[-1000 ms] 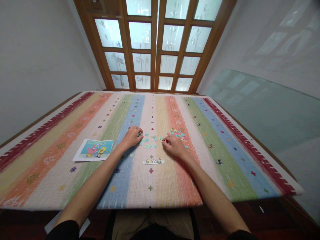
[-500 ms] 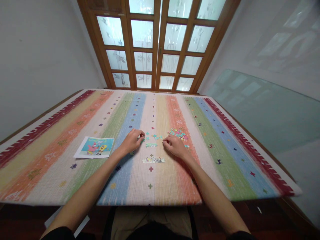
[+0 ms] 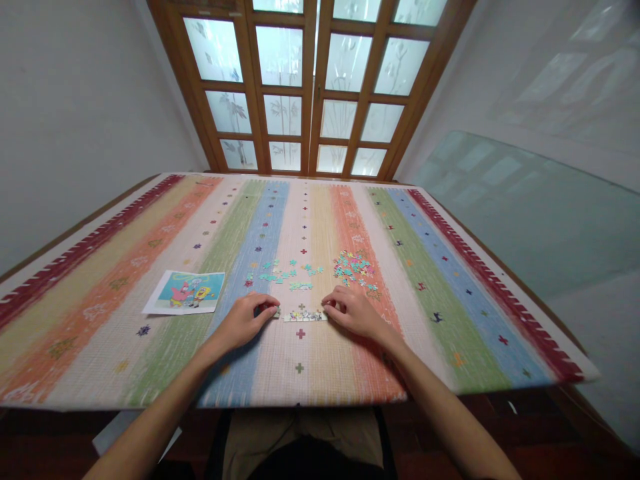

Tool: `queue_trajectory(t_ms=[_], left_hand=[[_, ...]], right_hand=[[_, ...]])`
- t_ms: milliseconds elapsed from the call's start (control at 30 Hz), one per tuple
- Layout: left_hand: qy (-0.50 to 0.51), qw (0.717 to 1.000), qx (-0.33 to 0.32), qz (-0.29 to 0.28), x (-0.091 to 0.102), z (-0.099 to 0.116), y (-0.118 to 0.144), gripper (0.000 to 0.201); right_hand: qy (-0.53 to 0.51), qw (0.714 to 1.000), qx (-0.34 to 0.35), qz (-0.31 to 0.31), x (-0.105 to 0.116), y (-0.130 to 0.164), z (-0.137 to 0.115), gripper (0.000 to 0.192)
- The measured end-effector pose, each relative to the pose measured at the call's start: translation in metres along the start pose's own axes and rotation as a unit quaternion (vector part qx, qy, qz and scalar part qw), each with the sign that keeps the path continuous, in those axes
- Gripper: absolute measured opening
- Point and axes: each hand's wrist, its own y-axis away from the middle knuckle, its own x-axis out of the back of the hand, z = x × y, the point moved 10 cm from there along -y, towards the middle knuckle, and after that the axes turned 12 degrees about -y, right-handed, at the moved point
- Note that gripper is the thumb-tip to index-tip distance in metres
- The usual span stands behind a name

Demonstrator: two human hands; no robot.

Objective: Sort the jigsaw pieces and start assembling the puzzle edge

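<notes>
A narrow strip of joined jigsaw puzzle pieces (image 3: 304,317) lies flat near the table's front. Just left of it, my left hand (image 3: 246,322) pinches a small puzzle piece (image 3: 277,312), mostly covered by the fingertips. My right hand (image 3: 354,311) has its thumb and fingers curled together at the strip's right end, gripping that edge. Beyond the strip lies a short row of joined teal pieces (image 3: 301,287). Loose teal pieces (image 3: 273,272) are scattered behind my left hand, and a heap of mixed pieces (image 3: 353,267) sits behind my right.
A printed cartoon picture (image 3: 187,292) lies on the left. A striped cloth (image 3: 320,373) covers the table, whose front edge is close to my body. Wooden glazed doors (image 3: 313,93) stand behind the table, and a pale glass sheet (image 3: 530,220) leans against the right wall.
Both hands have come nearer to me, from beside the loose teal pieces to the two ends of the strip. Teal pieces formerly behind my left hand now show. The view has shifted slightly.
</notes>
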Motion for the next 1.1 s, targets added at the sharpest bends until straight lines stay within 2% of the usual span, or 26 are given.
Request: queue_trajectory(t_ms=[167,500,667,1100], left_hand=[[-0.007,1.000,-0.001,-0.004,-0.006,0.001,0.003,0.021],[-0.064,0.996,-0.058,-0.006,-0.003,0.009,0.010,0.016],[-0.066,0.996,-0.054,-0.022,-0.006,0.010,0.013,0.015],[-0.055,0.997,-0.053,-0.016,-0.007,0.010,0.012,0.007]], right_hand=[[-0.002,1.000,0.001,-0.010,-0.002,0.002,-0.001,0.017],[-0.012,1.000,0.002,-0.020,-0.005,0.003,0.001,0.018],[-0.016,1.000,0.010,-0.016,-0.003,0.004,-0.001,0.015],[-0.025,1.000,0.000,-0.010,-0.002,0.005,0.001,0.015]])
